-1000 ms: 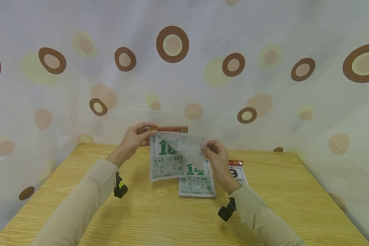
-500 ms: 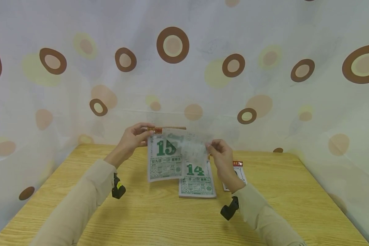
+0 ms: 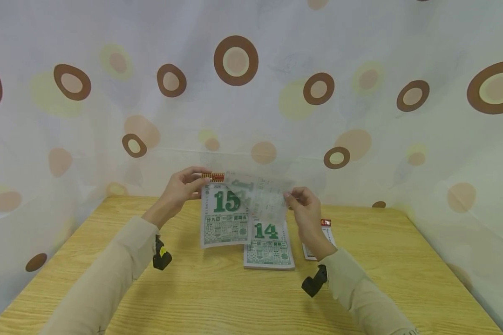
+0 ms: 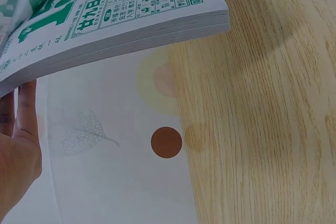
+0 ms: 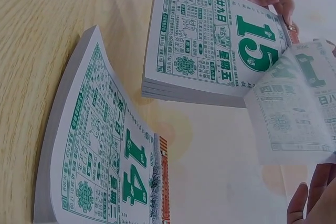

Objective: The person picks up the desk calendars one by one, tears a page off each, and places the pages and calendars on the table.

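My left hand point(image 3: 180, 191) grips the top left corner of a thick tear-off calendar point(image 3: 224, 223) showing a green 15, held above the table; in the left wrist view its fingers point(image 4: 26, 108) are under the pad. A thin translucent sheet point(image 3: 270, 197), turned over to the right from the calendar's top, is pinched at its edge by my right hand point(image 3: 306, 211). In the right wrist view the sheet point(image 5: 294, 108) still overlaps the pad's upper corner. Below lies a second calendar point(image 3: 269, 253) showing 14, its top hidden behind the sheet.
A smaller calendar point(image 3: 328, 236) with a red header lies right of the 14 calendar, partly behind my right hand and wrist. The wooden table point(image 3: 234, 302) ends at a patterned cloth point(image 3: 268, 116) hanging behind and at both sides.
The sheet has swung up and to the right with my right hand, uncovering more of the 15 page. My left hand and the held calendar have shifted slightly left.
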The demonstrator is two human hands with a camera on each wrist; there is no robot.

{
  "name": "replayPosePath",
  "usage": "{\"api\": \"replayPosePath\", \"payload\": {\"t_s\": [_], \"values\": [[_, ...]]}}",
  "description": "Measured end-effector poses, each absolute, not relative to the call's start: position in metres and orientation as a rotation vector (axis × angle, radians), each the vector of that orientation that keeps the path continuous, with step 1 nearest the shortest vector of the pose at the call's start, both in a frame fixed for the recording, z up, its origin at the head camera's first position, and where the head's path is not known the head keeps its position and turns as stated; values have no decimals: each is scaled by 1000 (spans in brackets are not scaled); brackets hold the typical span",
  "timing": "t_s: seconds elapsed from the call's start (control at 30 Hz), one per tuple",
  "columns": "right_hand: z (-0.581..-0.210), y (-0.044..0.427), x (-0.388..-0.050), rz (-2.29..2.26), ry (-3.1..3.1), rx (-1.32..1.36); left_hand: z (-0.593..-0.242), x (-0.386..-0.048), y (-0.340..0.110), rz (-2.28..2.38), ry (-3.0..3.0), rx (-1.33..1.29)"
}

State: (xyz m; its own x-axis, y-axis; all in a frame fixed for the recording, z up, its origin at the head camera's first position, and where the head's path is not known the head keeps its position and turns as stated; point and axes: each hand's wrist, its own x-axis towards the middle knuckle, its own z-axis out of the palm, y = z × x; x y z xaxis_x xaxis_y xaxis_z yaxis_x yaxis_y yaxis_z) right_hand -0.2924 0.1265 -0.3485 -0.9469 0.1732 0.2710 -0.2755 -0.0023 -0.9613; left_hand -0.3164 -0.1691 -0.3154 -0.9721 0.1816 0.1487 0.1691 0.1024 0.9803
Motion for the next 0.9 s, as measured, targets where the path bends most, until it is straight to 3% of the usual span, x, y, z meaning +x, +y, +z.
{"api": "replayPosePath", "payload": {"t_s": [0.9], "values": [[-347, 135, -298, 2028, -1926, 51, -316, -317, -174, 2071, 2328, 325]]}}
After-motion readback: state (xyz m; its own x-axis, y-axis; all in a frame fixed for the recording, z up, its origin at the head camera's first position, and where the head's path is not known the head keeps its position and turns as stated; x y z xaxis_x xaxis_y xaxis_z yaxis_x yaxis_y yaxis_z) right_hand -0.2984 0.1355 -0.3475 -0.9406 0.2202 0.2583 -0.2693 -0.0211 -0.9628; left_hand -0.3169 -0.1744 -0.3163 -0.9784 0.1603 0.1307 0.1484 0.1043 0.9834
